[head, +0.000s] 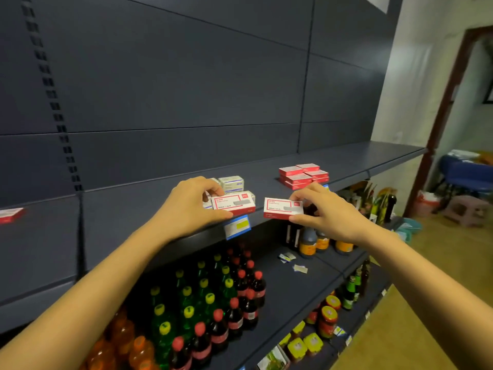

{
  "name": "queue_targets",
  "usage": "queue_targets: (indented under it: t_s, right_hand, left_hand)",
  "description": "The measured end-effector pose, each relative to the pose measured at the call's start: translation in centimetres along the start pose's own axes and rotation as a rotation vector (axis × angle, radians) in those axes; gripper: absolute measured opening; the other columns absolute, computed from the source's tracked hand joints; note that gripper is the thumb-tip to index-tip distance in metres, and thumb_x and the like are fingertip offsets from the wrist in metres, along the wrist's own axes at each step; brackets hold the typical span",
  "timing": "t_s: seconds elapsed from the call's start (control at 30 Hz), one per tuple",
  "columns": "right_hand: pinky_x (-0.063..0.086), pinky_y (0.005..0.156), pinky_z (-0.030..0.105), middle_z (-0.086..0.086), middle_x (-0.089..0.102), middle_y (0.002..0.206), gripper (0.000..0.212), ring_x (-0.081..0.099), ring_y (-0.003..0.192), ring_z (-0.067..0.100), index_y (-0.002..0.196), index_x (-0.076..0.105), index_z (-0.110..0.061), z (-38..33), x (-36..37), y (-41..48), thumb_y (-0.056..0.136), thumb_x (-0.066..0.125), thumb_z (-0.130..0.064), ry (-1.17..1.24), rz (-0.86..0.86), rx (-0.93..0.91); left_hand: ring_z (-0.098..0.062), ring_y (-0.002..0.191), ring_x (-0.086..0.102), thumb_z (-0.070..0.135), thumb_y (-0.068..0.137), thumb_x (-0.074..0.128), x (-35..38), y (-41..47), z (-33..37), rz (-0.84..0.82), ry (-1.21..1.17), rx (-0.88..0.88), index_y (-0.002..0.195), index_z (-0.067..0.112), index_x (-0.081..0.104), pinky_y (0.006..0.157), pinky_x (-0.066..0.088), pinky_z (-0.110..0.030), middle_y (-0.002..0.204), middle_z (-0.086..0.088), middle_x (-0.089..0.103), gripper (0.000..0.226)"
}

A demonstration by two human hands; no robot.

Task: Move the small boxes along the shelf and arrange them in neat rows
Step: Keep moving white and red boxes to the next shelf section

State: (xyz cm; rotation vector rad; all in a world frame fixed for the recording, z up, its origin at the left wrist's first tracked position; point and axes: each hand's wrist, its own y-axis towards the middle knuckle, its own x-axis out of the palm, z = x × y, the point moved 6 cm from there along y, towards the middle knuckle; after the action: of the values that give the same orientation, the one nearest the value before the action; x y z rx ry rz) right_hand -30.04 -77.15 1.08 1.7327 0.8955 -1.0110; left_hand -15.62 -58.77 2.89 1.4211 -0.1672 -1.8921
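My left hand (190,202) pinches a red-and-white small box (234,204) between thumb and fingers; the box sits on top of other small boxes at the front of the dark shelf (149,206). My right hand (324,210) pinches a second red-and-white box (281,208) by its right end, at the shelf's front edge. Grey-white boxes (231,183) lie behind the left hand. A stack of red boxes (304,175) stands further right on the shelf. One more red box (10,215) lies far left.
A blue price tag (237,227) hangs from the shelf edge below the boxes. Lower shelves carry green, red and orange drink bottles (213,303), sauce bottles (309,243) and jars (328,317). A doorway and stools are at the right.
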Motion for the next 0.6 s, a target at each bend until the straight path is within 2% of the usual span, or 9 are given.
queue_targets:
  t_s: [0.13,0.37,0.6]
  right_hand:
    - [0.049,0.086,0.042,-0.005,0.047,0.121,0.04,0.049,0.107,0.014,0.122,0.05,-0.027,5.3,-0.4,1.4,0.085,0.059,-0.042,-0.018,0.005,0.05]
    - [0.049,0.085,0.038,-0.004,0.047,0.12,0.044,0.049,0.103,0.012,0.124,0.049,-0.026,14.2,-1.8,5.7,0.085,0.059,-0.043,-0.059,0.005,0.081]
    - [0.05,0.088,0.038,-0.003,0.047,0.122,0.047,0.05,0.106,0.012,0.127,0.048,-0.024,20.9,-2.3,10.5,0.085,0.058,-0.044,-0.058,-0.034,0.085]
  left_hand:
    - [-0.006,0.085,0.048,0.035,0.07,0.076,4.0,4.8,1.7,-0.02,0.001,0.051,0.103,0.018,0.062,0.066,0.037,-0.018,0.109,0.002,0.061,0.04]
    - [-0.016,0.098,0.053,0.042,0.072,0.072,10.6,13.4,3.7,-0.078,0.055,0.048,0.102,0.021,0.061,0.084,0.048,-0.037,0.108,0.002,0.062,0.039]
    - [-0.016,0.103,0.052,0.048,0.074,0.068,15.3,19.6,4.3,-0.12,0.131,0.037,0.11,0.021,0.058,0.083,0.048,-0.036,0.115,0.003,0.06,0.046]
